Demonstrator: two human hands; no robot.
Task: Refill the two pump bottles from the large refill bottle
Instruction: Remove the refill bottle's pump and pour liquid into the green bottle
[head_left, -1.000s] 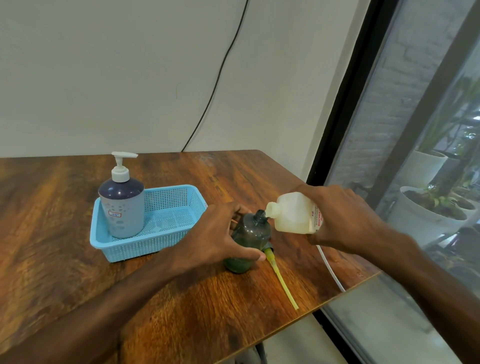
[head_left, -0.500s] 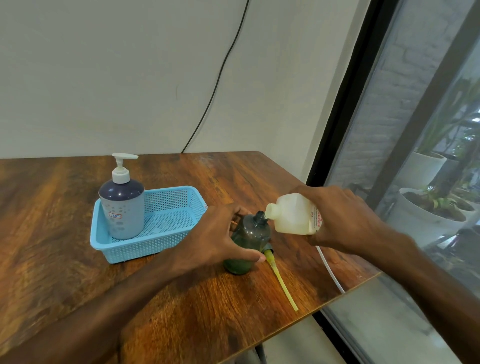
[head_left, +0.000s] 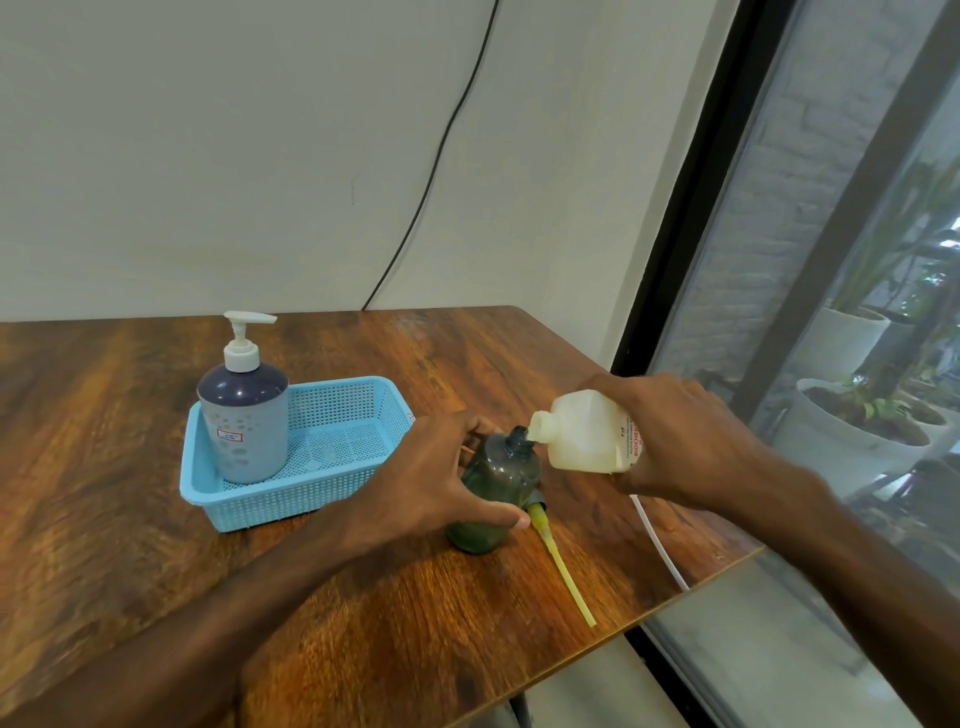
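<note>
**While you pour: stock on your table**

Where your left hand (head_left: 431, 483) wraps it, fingers and thumb curled round its sides, the dark green pump bottle (head_left: 493, 488) stands upright near the right edge of the table (head_left: 130, 545), neck open.
- Refill bottle (head_left: 582, 439): pale, tipped sideways, spout at that neck, gripped round the body by your right hand (head_left: 675, 436).
- Yellow dip tube (head_left: 560, 561): flat on the wood, just beside the green bottle.
- White tube (head_left: 657, 540): under your right wrist.
- Blue pump bottle (head_left: 244, 415): upright, pump fitted, in the left end of the light blue basket (head_left: 363, 400).
- Black cable (head_left: 431, 176): on the wall.
</note>
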